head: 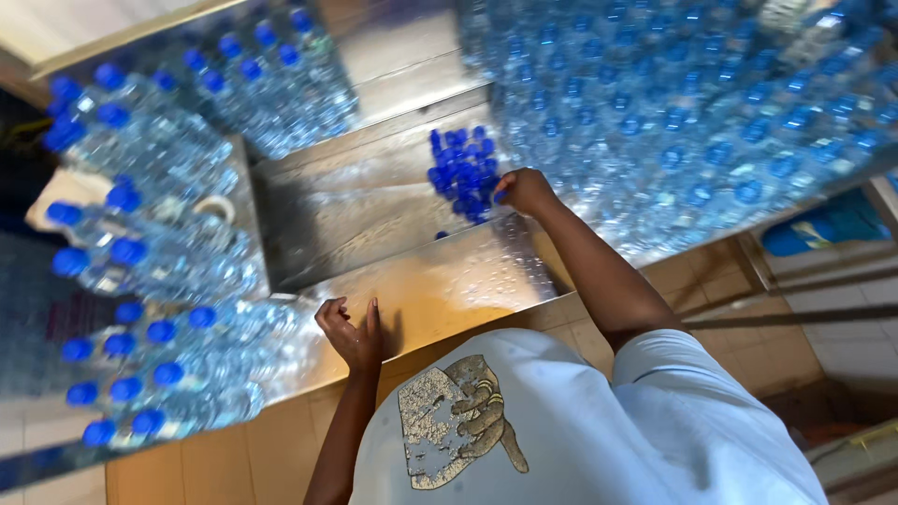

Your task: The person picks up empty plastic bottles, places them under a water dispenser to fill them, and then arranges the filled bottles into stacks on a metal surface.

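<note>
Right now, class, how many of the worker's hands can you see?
2: the left hand rests on the steel table edge; the right hand reaches the pile of blue caps.

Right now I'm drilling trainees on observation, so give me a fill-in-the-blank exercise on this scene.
1. The right hand reaches into a pile of loose ___ bottle caps.
2. The left hand rests on the ___ steel table.
3. The capped water bottles are made of clear ___.

Missing words: blue; wet; plastic
</note>
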